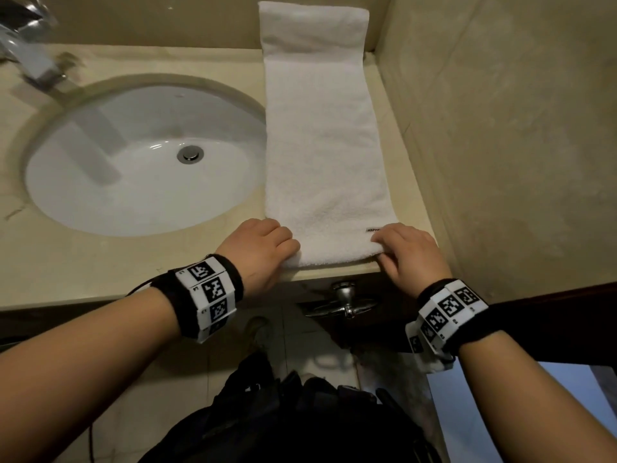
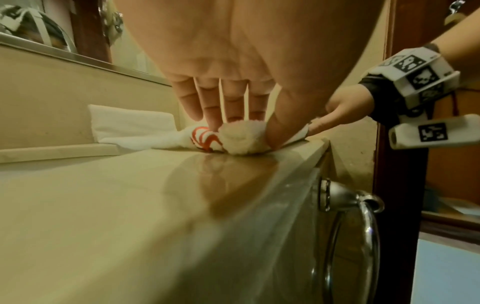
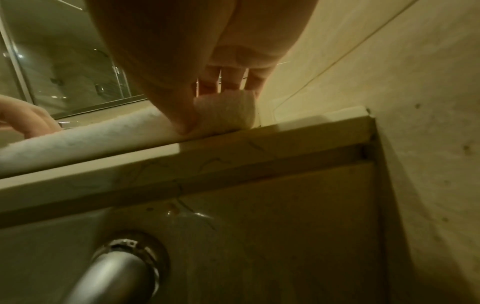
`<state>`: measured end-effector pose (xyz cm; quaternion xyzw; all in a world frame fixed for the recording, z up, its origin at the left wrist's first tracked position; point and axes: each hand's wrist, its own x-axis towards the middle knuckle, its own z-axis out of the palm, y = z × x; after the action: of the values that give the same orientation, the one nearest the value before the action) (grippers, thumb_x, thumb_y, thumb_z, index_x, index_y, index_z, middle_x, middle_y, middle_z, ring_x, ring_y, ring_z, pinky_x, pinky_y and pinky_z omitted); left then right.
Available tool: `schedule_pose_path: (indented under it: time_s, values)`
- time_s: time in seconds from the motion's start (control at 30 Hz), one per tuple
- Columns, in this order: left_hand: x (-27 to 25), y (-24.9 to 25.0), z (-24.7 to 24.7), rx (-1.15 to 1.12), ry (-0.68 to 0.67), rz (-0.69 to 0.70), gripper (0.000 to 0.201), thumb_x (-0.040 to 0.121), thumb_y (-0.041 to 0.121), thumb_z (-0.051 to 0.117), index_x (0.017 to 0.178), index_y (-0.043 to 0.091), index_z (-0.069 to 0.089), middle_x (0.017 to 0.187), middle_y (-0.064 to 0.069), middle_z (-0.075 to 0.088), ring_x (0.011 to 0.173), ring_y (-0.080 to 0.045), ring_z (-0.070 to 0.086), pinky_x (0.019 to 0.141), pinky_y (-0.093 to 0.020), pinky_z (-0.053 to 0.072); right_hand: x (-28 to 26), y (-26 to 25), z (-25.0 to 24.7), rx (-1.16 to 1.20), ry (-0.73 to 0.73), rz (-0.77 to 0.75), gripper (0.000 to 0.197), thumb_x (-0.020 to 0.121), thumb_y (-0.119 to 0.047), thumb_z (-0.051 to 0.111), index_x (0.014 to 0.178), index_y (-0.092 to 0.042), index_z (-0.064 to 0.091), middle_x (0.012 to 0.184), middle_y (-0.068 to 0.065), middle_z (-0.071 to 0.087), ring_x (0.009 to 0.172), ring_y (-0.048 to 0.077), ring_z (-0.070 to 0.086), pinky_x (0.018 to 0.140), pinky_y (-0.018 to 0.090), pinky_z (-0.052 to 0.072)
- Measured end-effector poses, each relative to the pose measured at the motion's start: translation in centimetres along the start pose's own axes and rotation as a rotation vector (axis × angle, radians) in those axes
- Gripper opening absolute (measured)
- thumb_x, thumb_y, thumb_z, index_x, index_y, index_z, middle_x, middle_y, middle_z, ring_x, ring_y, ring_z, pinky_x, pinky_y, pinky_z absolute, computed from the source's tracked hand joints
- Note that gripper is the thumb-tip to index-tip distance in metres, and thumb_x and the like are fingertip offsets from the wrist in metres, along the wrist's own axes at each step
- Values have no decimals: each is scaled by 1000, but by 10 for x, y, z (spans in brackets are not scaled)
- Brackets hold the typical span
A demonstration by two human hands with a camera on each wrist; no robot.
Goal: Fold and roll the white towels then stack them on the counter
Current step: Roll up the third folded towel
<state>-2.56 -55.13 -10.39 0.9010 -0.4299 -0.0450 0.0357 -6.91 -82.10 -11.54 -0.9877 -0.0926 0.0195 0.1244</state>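
A long white towel (image 1: 320,138), folded into a narrow strip, lies on the beige counter (image 1: 133,269) to the right of the sink, and its far end climbs the back wall. Its near end is curled into a small roll (image 2: 241,137) at the counter's front edge. My left hand (image 1: 267,243) grips the roll's left end, fingers curled over the top and thumb against the front. My right hand (image 1: 405,247) grips the right end (image 3: 228,112) the same way. A red mark (image 2: 205,137) shows on the towel just behind the roll.
The white oval sink (image 1: 143,155) lies left of the towel, with a chrome faucet (image 1: 33,61) at the back left. A beige wall (image 1: 500,128) closes the counter's right side. A chrome towel ring (image 1: 344,300) hangs below the front edge.
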Motion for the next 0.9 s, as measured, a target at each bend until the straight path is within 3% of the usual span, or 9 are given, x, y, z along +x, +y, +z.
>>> schedule_pose_path:
  time_s: [0.13,0.27,0.37,0.5,0.57,0.67,0.73,0.8,0.9]
  values:
    - [5,-13,8,58,-146,-55,39,85,20,48,124,19,47,128,0,50,117,-22,45,94,-32,37,12,1,-4,45,10,93,18,83,-15,56,100,-12,61,96,8,67,89,31,61,78,34,41]
    - [21,-32,-1,-310,-72,-308,21,89,25,51,107,16,58,102,-4,61,93,-22,54,76,-28,37,40,8,-11,136,-160,339,25,91,-29,47,109,-15,57,108,12,65,100,32,58,77,30,38]
    - [34,-49,-6,-639,-86,-548,22,88,30,55,104,17,60,91,1,58,85,-16,51,76,-25,34,61,8,-15,148,-233,437,27,89,-32,51,111,-16,53,113,10,62,104,30,56,87,34,40]
    - [47,-63,-1,-776,-88,-707,13,82,27,64,92,20,61,82,5,58,83,-16,53,75,-25,40,72,-1,-17,-143,-80,217,24,85,-25,57,108,-19,54,113,6,55,104,28,49,87,38,36]
    - [50,-68,0,-778,-107,-719,14,80,25,65,88,21,55,75,7,52,78,-17,51,66,-27,39,70,-4,-17,-111,-85,65,23,85,-25,57,106,-18,57,109,6,56,100,27,51,83,36,36]
    - [53,-74,-5,-731,-135,-608,17,81,21,63,89,20,49,87,-1,53,82,-22,52,70,-29,41,64,-7,-16,-95,-269,-51,43,77,-43,64,112,-19,56,110,4,56,103,24,51,87,35,38]
    - [55,-73,-8,-552,-95,-445,11,85,19,58,94,22,53,102,-5,52,92,-25,53,80,-30,42,60,-7,-14,-138,-244,-76,44,74,-35,69,113,-17,57,113,5,57,104,26,51,86,37,38]
    - [56,-69,-11,-293,-60,-225,20,89,21,51,107,23,59,113,-4,55,102,-25,51,87,-33,41,63,-7,-15,-97,-153,-77,31,79,-20,64,108,-13,60,108,8,62,98,30,56,82,37,41]
    - [51,-65,-12,-118,-163,-26,41,86,48,51,120,24,54,120,1,54,107,-23,50,90,-33,41,77,-5,-23,-12,-173,-23,22,87,-17,52,107,-14,61,102,9,66,94,30,58,76,32,40]
